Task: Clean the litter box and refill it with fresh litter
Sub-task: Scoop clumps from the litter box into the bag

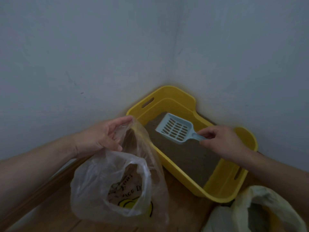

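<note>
Over the far end of the yellow rectangular plastic litter box [222, 193]: pale blue slotted plastic scoop [175, 129], tray looks empty. Can't tell if its lip touches the fill. Grey-brown litter [184, 154] covers the box bottom, surface fairly flat.

My right hand [222, 141] is above the box's right side, fingers and thumb pinched onto the scoop handle.

Just left of the box, my left hand [103, 136] grips the edge of a clear thin plastic bag [103, 190] with yellow and black print. Its mouth is held up beside the box wall.

Near the box's front corner on the wood floor [187, 215]: second pale plastic bag [240, 213], open. Contents look like litter, not sure.

Status guess: scooping stage. Old litter not emptied, refill not yet started. Most of the job left.
</note>
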`<state>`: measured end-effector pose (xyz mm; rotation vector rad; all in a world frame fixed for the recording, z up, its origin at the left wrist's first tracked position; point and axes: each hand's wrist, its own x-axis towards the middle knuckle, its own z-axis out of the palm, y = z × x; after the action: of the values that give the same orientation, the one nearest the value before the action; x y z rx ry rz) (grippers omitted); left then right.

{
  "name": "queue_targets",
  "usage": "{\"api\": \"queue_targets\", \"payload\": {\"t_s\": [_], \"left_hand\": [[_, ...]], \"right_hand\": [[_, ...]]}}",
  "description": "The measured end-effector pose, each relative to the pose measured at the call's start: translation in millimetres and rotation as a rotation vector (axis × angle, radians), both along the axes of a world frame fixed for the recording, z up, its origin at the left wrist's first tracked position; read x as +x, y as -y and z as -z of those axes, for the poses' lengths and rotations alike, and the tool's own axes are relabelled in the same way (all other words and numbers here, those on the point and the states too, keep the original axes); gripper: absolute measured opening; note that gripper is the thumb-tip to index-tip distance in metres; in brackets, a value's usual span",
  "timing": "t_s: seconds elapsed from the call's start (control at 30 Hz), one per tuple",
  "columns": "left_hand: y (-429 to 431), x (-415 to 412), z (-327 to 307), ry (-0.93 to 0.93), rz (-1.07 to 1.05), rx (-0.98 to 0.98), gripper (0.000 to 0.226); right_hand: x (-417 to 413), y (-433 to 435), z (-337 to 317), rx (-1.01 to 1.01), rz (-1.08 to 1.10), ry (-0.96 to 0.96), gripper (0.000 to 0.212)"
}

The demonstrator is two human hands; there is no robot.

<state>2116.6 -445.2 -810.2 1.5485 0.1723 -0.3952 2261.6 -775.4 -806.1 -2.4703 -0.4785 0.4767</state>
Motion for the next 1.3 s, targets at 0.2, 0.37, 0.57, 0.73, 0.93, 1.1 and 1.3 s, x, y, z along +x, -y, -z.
{"api": "queue_targets", "payload": {"t_s": [0.2, 0.37, 0.57, 0.73, 0.93, 1.1, 1.3], "left_hand": [[12.6, 14.3, 9.3, 0.029, -0.002, -0.070, 0.094], [24.5, 27.8, 6.7, 0.037, 0.037, -0.125, 0.093], [35.7, 36.1, 0.0, -0.020, 0.010, -0.173, 0.094], [20.3, 41.6, 15.7, -0.025, 0.011, -0.061, 0.097], [20.4, 47.3, 20.1, -0.030, 0.005, -0.082, 0.104], [20.5, 48.6, 26.0, -0.007, -0.046, -0.101, 0.094], [5.7, 47.1, 35.8, -0.019, -0.070, -0.109, 0.094]], "right_hand": [[47.6, 42.6, 31.5, -0.411, -0.032, 0.056, 0.015], [74.2, 58.2, 54.3, -0.620, -0.088, 0.043, 0.016], [77.2, 50.7, 65.6, -0.683, -0.064, 0.030, 0.023], [79.5, 31.5, 87.1, -0.615, -0.028, 0.008, 0.021], [91.9, -7.2, 112.5, -0.527, -0.019, 0.032, 0.020], [100.1, -42.1, 132.8, -0.360, 0.024, -0.037, 0.015], [107.8, -78.3, 143.8, -0.203, 0.036, -0.055, 0.025]]}}
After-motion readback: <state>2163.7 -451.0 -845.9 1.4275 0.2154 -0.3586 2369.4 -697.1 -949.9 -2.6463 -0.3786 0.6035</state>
